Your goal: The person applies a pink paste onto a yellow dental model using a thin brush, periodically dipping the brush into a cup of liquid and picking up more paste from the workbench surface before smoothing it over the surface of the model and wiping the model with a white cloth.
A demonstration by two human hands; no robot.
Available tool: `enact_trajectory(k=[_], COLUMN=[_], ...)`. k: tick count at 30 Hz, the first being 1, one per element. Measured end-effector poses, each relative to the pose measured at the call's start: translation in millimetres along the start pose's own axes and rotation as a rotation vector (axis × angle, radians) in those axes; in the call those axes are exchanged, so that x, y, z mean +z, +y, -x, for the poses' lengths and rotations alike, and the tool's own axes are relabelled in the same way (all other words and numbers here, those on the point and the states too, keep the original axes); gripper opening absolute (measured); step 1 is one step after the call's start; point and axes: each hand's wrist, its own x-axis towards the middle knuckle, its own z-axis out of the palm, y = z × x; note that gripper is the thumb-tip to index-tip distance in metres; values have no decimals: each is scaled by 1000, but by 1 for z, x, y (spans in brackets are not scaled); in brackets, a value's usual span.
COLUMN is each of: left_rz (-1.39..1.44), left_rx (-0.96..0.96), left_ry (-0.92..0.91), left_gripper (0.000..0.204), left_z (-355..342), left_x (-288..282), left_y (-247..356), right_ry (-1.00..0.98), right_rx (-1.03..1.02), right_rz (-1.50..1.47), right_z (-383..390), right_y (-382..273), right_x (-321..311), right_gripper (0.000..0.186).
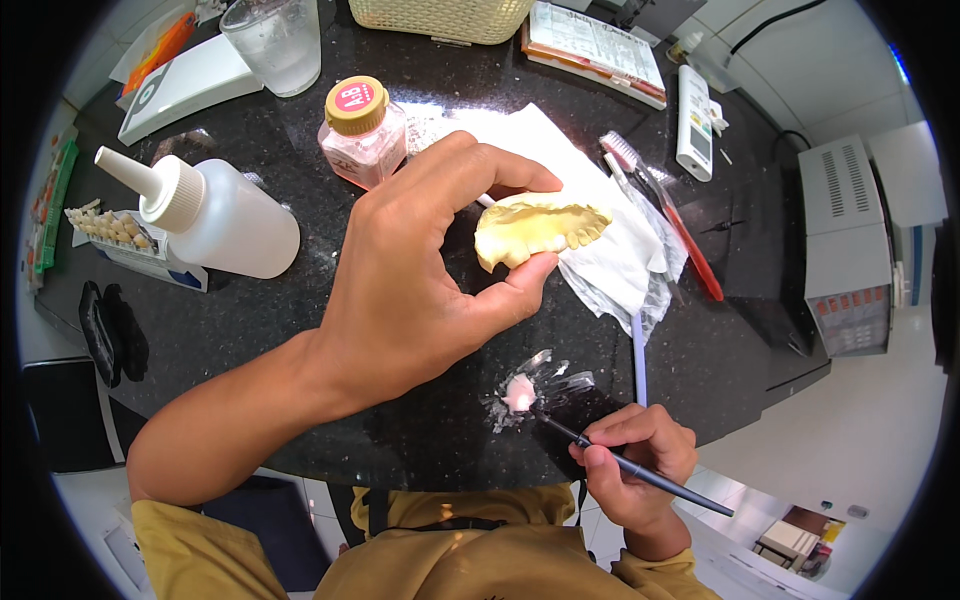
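Note:
My left hand (400, 265) grips a yellow plaster dental cast (540, 228) between thumb and fingertips, holding it up over the dark counter. A row of tooth shapes runs along the cast's right edge. In my right hand (645, 455), low at the right, is a slim dark-handled brush or instrument (680, 487), held like a pen. Its thin tip reaches a small pink lump (519, 393) on the counter, with clear, shiny smears around it; whether the tip touches the lump I cannot tell.
White tissue (600, 250) lies behind the cast, beside a red-handled toothbrush (690, 240) and a lilac stick (639, 360). At left stand a white nozzle bottle (240, 220), a gold-capped jar (360, 135) and a glass (275, 50). A white remote (694, 125) lies far right.

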Motion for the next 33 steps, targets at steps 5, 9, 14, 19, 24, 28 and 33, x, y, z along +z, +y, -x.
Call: enact_trajectory(k=[5,9,14,19,24,28,33], left_rz=[-42,-67,-88,-87,-76,-79,-77], left_rx=[89,113,135,219,268,309,343], left_ry=[49,50,3,-23,-22,-11,24], left_gripper=[38,38,37,43,44,43,45], left_z=[-1,1,0,3,5,7,9], left_x=[2,0,3,3,7,7,5], left_y=[-1,1,8,16,20,20,25], right_ry=[14,-9,103,342,384,373,250], right_rx=[-25,5,-145,-340,-531,-591,-644], right_rz=[28,-13,-211,-219,36,1,59], right_z=[-1,0,8,14,-5,-16,-29], right_y=[1,-2,9,10,3,-1,0], right_x=[3,0,-2,4,-3,-4,-6], right_gripper=[17,16,18,22,26,20,31])
